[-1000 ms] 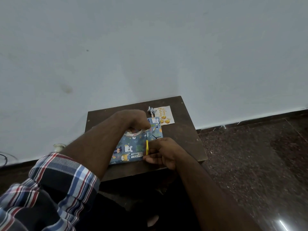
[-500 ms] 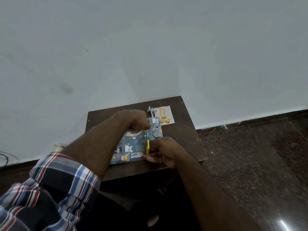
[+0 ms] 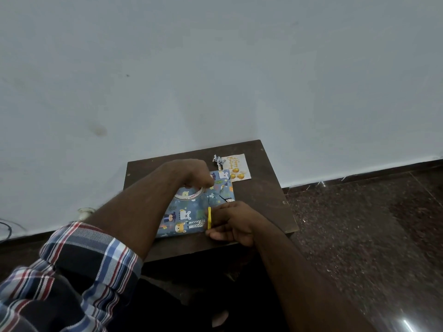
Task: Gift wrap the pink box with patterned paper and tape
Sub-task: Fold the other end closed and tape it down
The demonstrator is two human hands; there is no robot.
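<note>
The box lies on a small dark wooden table (image 3: pixel 263 195), covered in blue paper with cartoon animals (image 3: pixel 184 216); no pink shows. My left hand (image 3: pixel 194 173) is closed on a clear tape roll (image 3: pixel 189 194) that rests on the parcel's far part. My right hand (image 3: pixel 230 224) sits at the parcel's right near edge and grips yellow-handled scissors (image 3: pixel 209 218), whose dark blades point away over the paper toward the tape. A tape strip between roll and blades is too faint to make out.
A white greeting card with gold balloons (image 3: pixel 236 167) lies at the table's far right, a crumpled paper scrap (image 3: pixel 217 160) beside it. The wall stands close behind the table. Dark speckled floor (image 3: pixel 359 236) stretches to the right.
Almost nothing has moved; my right hand with the scissors has edged slightly away from me along the parcel's right side. The left hand stays on the tape roll.
</note>
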